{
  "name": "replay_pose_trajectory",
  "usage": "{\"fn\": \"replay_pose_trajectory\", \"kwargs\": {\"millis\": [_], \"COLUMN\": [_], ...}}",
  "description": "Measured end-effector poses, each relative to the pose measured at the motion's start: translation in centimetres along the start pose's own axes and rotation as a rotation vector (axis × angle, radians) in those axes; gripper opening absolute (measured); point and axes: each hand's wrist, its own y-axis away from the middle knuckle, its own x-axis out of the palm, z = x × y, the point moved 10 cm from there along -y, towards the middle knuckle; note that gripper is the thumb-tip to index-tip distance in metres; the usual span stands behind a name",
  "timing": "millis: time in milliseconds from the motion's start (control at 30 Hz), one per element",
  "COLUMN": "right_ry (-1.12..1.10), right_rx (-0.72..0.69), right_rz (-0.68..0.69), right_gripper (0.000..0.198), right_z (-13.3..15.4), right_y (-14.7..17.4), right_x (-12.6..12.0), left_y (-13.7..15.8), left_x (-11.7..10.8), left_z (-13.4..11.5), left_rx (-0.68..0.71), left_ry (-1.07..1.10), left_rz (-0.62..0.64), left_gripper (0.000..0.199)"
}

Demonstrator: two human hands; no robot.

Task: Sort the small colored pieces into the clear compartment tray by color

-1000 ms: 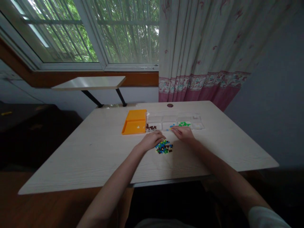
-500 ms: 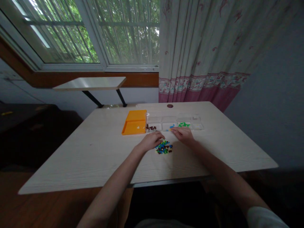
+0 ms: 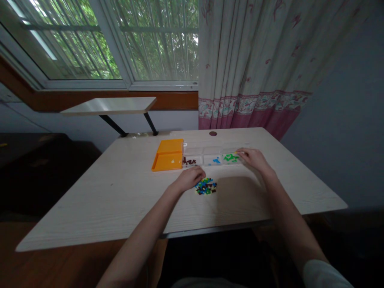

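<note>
At the far right of the clear compartment tray (image 3: 202, 159), my right hand (image 3: 253, 157) pinches a small yellow piece (image 3: 236, 152), close to the green pieces (image 3: 230, 157). Blue pieces (image 3: 216, 160) lie in the compartment left of the green ones, and dark brown pieces (image 3: 189, 161) sit in the one beside the orange case. My left hand (image 3: 192, 178) rests at the upper left edge of a mixed pile of small building bricks (image 3: 206, 187). Its fingers are curled together, and what they hold, if anything, is hidden.
An open orange case (image 3: 168, 155) with a few pale bits in it adjoins the tray's left end. Behind on the left, a raised shelf (image 3: 114, 105) stands on black legs over the wooden table (image 3: 120, 200). A round cable hole (image 3: 213, 133) is near the back edge.
My right hand has moved right, from the blue pieces' compartment to the tray's right end, carrying the yellow piece. My left hand stays by the pile. The view has shifted slightly.
</note>
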Motion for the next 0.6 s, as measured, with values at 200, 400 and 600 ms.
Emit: {"fn": "replay_pose_trajectory", "kwargs": {"millis": [200, 400, 600], "right_ry": [0.104, 0.083, -0.090], "right_rx": [0.268, 0.311, -0.005], "right_rz": [0.133, 0.156, 0.069], "right_gripper": [0.024, 0.027, 0.028], "right_z": [-7.6, -7.0, 4.5], "right_y": [1.5, 1.2, 0.2], "right_x": [0.3, 0.7, 3.0], "left_y": [0.0, -0.1, -0.1], "left_x": [-0.4, -2.4, -2.4], "left_z": [0.3, 0.5, 2.9], "left_rx": [-0.031, -0.053, -0.242], "left_ry": [0.103, 0.293, 0.743], "left_rz": [-0.058, -0.234, -0.391], "left_gripper": [0.016, 0.015, 0.024]}}
